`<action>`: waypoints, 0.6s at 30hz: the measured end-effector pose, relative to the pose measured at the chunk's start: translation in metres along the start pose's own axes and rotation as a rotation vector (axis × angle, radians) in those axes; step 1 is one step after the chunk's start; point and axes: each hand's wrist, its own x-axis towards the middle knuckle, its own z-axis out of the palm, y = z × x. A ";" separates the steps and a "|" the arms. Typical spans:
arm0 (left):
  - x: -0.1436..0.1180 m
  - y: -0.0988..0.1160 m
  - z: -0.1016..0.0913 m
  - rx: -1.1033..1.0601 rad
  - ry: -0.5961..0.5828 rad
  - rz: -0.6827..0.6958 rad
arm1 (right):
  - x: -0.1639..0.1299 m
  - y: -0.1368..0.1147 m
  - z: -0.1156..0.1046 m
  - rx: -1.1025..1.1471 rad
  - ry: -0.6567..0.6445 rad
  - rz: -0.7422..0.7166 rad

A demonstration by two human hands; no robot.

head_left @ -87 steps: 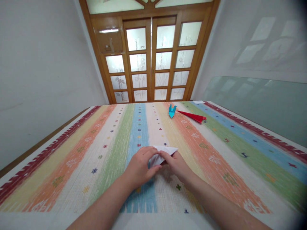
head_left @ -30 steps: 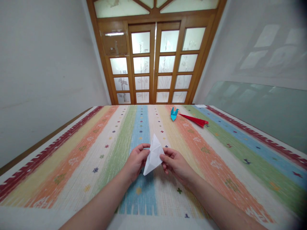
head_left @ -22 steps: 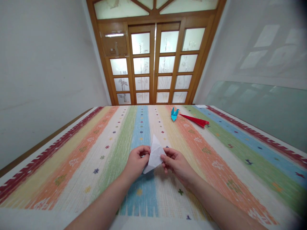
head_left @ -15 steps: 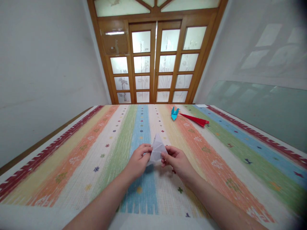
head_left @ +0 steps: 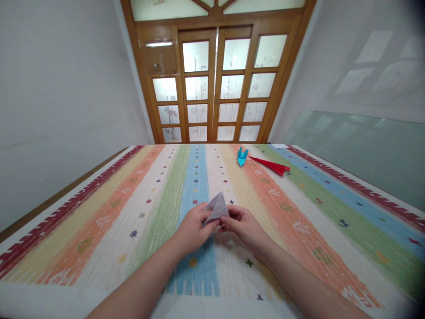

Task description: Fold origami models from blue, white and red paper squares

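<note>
Now left hand (head_left: 193, 228) and right hand (head_left: 245, 226) both pinch the paper (head_left: 219, 206) in their fingers, at seven o'clock from the bird (head_left: 242, 158). Its edges should line up before any crease is pressed.

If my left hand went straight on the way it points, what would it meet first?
The paper your left hand holds; beyond that, probably your right hand, though depth is unclear.

My left hand (head_left: 192, 228) and right hand (head_left: 245, 226) partly hide the folded paper (head_left: 218, 207); the white slip (head_left: 279, 146) by the table's (head_left: 109, 230) far right corner is too small to identify.
</note>
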 end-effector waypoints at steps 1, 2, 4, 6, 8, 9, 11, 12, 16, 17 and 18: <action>0.000 0.001 0.000 0.012 -0.004 0.011 | 0.000 0.001 0.000 0.003 -0.007 0.006; -0.001 0.001 -0.001 0.020 -0.007 0.020 | -0.001 0.001 0.000 0.002 -0.019 0.016; -0.002 0.001 -0.001 0.032 -0.006 0.028 | -0.002 0.004 0.001 -0.006 -0.037 0.040; -0.002 0.000 0.000 0.042 -0.001 0.019 | -0.002 0.006 0.003 -0.009 -0.037 0.063; -0.003 -0.001 0.002 0.060 -0.002 -0.004 | -0.002 0.009 0.006 0.002 -0.017 0.077; -0.003 -0.001 0.003 0.068 -0.005 -0.017 | -0.002 0.010 0.007 0.011 -0.003 0.080; -0.003 -0.002 0.004 0.073 -0.008 -0.037 | -0.002 0.011 0.008 0.023 0.026 0.082; -0.003 -0.001 0.005 0.065 -0.006 -0.040 | -0.001 0.011 0.008 0.024 0.034 0.082; -0.001 0.002 0.008 -0.040 0.005 -0.023 | -0.001 0.011 0.006 -0.030 0.020 0.046; -0.001 0.002 0.008 -0.066 0.011 -0.021 | -0.002 0.011 0.006 -0.048 0.010 0.036; -0.001 0.002 0.009 -0.084 0.022 -0.023 | -0.002 0.011 0.006 -0.060 0.002 0.032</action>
